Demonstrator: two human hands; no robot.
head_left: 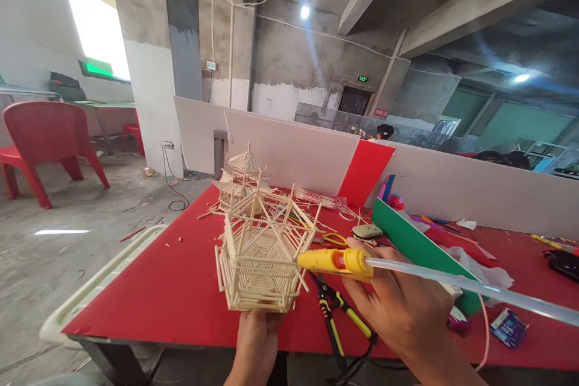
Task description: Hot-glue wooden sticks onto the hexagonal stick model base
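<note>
A hexagonal frame of thin wooden sticks (265,262) is held up over the near part of the red table. Beneath its base, my left hand (257,338) grips it, the fingers partly hidden by the sticks. My right hand (402,307) is closed around a yellow glue gun (337,260), with a long clear glue stick (470,286) running out of its back to the right. The gun's nozzle points left and meets or nearly meets the right side of the frame. Behind the frame stands a pagoda-shaped stick model (245,164).
Yellow-and-black pliers (332,329) lie below the gun. Loose sticks, yellow-handled scissors (335,239) and a green board (420,253) are farther back. A blue box (509,327) sits at right. White panels (289,148) edge the red table (149,289).
</note>
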